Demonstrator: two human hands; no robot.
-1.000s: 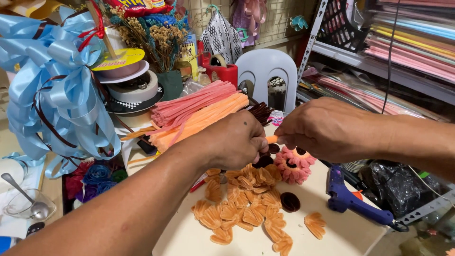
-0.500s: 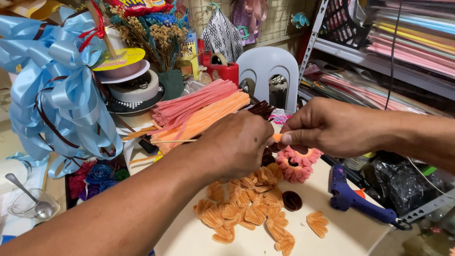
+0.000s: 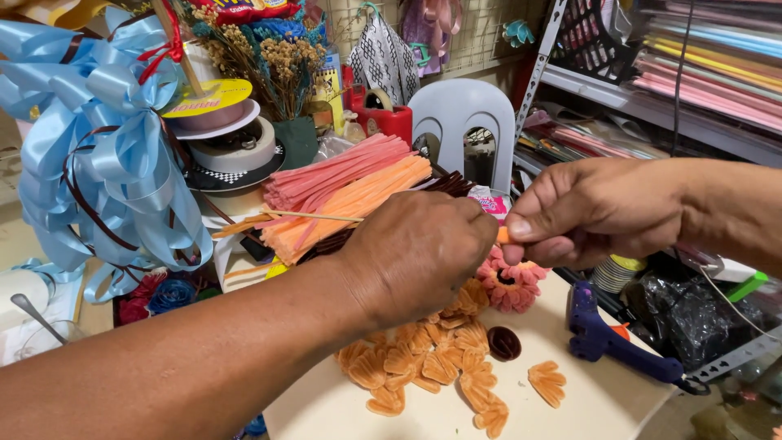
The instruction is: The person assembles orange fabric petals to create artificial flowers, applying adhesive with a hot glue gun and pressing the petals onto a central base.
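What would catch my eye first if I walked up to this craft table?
Probably the big light-blue ribbon bow at far left. Mid-frame, the left hand and right hand meet over a pile of orange petals on the board, pinching something small and orange. A pink flower sits beside them.

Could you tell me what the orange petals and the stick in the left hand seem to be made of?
The orange petals look like bent fuzzy chenille wire, matte and ribbed. The stick held by the left hand looks like bare pale wood or bamboo, thin and straight.

A pale board [image 3: 603, 403] carries orange petals [image 3: 423, 363], a brown disc [image 3: 503, 343] — and a purple glue gun [image 3: 607, 342].
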